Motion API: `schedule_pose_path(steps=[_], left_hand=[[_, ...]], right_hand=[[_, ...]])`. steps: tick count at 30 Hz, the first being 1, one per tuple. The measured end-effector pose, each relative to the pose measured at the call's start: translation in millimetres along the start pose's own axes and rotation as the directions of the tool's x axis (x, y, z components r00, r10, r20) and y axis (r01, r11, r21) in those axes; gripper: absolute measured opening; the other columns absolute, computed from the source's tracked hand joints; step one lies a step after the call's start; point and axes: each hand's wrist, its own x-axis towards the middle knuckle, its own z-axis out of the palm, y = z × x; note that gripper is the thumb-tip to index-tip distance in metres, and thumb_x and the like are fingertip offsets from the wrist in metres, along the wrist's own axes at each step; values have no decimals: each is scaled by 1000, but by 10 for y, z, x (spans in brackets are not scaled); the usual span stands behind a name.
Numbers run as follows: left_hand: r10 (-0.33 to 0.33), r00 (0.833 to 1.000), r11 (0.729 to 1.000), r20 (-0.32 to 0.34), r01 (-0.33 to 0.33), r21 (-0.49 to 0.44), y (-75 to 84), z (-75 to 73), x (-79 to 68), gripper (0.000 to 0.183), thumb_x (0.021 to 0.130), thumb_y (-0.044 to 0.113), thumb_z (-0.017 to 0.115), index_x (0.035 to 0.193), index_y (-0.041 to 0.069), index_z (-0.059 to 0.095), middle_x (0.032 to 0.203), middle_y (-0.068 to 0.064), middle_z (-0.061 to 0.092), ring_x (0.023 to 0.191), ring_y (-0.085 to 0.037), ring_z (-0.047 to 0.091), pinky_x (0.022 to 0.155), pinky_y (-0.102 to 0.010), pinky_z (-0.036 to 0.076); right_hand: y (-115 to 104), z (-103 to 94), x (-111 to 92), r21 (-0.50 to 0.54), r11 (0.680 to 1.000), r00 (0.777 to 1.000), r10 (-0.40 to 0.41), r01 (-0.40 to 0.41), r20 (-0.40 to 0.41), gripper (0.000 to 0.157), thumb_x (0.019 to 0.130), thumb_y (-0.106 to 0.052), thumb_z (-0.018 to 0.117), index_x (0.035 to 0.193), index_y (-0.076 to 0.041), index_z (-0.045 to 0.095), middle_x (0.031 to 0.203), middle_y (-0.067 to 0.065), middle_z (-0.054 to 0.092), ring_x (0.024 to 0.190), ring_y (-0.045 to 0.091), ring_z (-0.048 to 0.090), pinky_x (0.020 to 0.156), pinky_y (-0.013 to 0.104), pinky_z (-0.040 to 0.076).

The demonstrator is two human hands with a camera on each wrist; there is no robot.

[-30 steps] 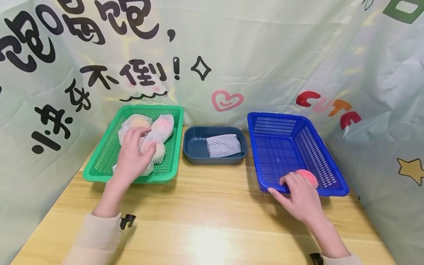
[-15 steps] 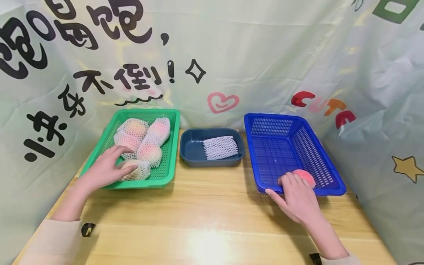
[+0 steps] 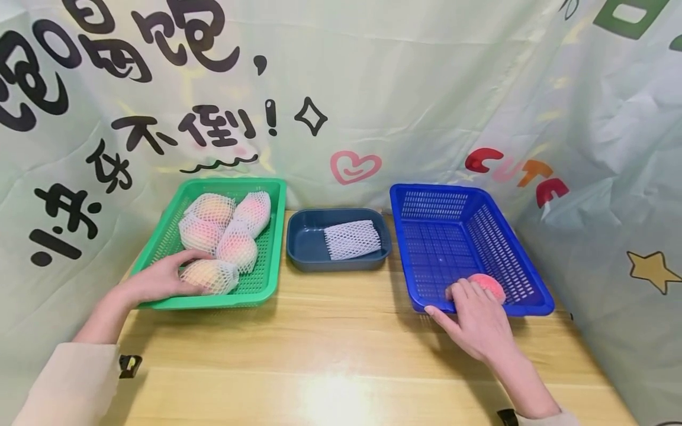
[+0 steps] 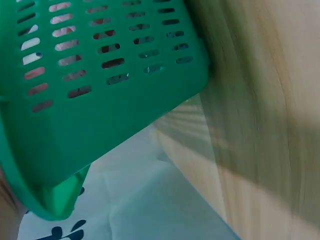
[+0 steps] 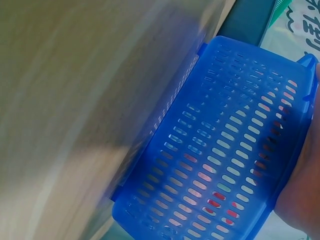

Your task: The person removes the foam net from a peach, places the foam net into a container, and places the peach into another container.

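Observation:
In the head view, my left hand (image 3: pixel 165 275) reaches over the near left rim of the green basket (image 3: pixel 276 248). Its thumb and fingers curl around a peach in a white foam net (image 3: pixel 213 277). Several more net-wrapped peaches (image 3: pixel 237 248) lie behind it. On the right, my right hand (image 3: pixel 479 319) rests at the front rim of the blue basket (image 3: pixel 524 260), its fingers hanging loosely inside. A bare pinkish-red peach (image 3: pixel 489 287) sits beside those fingers, partly hidden by them. Both wrist views mostly show the slotted walls of the green basket (image 4: pixel 125 110) and the blue basket (image 5: pixel 220 130).
Between the baskets stands a dark blue-grey tray (image 3: pixel 306 260) holding a white foam net sleeve (image 3: pixel 353 239). All three containers stand on a wooden table (image 3: pixel 319 343) against a printed cloth backdrop (image 3: pixel 426 89).
My left hand has moved from the middle peaches toward the near left corner and closed around the front net-wrapped peach. The right hand stays at the blue basket. The head view has shifted slightly.

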Motion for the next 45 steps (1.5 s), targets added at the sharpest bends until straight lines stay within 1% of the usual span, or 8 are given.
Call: schedule_pose_path(steps=[4,7,15,23,30,34,40,45], left_hand=[[25,998,1000,65,-25,5,-62,-25,57,74,83,34,88,146,13,55,139,-22,59,120,-36,57,96,-53,47],[19,997,1000,79,-19,6,-74,-33,77,75,83,36,88,147,13,55,141,-23,58,122,-38,56,99,-54,45],[4,999,1000,44,-4,-19,-74,-7,73,75,83,37,88,148,17,56,141,-22,60,123,-36,54,98,-54,45],[-13,1000,995,-18,11,-98,-39,-30,50,73,86,31,86,150,18,53,134,-15,63,107,-25,56,88,-39,49],[-23,996,988,-90,8,-157,35,-55,20,68,88,32,84,148,22,53,142,-12,58,115,-29,52,91,-45,46],[5,991,983,-134,-29,-181,93,-66,28,70,89,28,83,151,22,50,148,-10,53,124,-26,48,96,-49,43],[12,971,970,-240,-69,-232,294,-50,51,73,90,22,82,154,21,48,148,-7,51,118,-17,51,89,-34,48],[20,944,931,-331,-138,-338,499,26,90,74,90,14,81,155,17,47,139,-6,51,110,-19,53,80,-26,52]], right_hand=[[-2,-11,13,3,1000,1000,-5,5,-6,44,93,-53,72,91,-12,53,81,-4,46,75,17,48,68,36,36],[-6,-18,22,3,1000,1000,-9,9,-8,44,93,-52,72,92,-12,53,81,-3,47,75,17,49,68,36,36],[-15,-16,12,-7,1000,1000,-2,2,3,45,92,-53,73,91,-12,54,80,-4,46,74,16,48,68,36,37],[-26,-6,14,-7,1000,1000,6,-6,2,45,91,-53,73,90,-13,54,80,-5,45,74,16,48,67,35,36],[-23,-5,-4,-8,1000,1000,8,-8,-5,44,91,-53,74,90,-13,54,79,-5,45,74,15,48,67,35,37],[-23,-5,-8,-10,1000,1000,2,-2,-9,44,91,-53,74,90,-14,54,79,-6,44,73,14,47,66,34,37],[-30,-8,-14,-9,1000,1000,-3,3,-16,43,91,-52,74,90,-14,54,79,-6,43,72,14,46,66,34,37],[-39,-12,-15,-10,1000,1000,1,-2,-15,43,91,-52,74,90,-14,54,79,-6,43,72,14,46,66,34,36]])
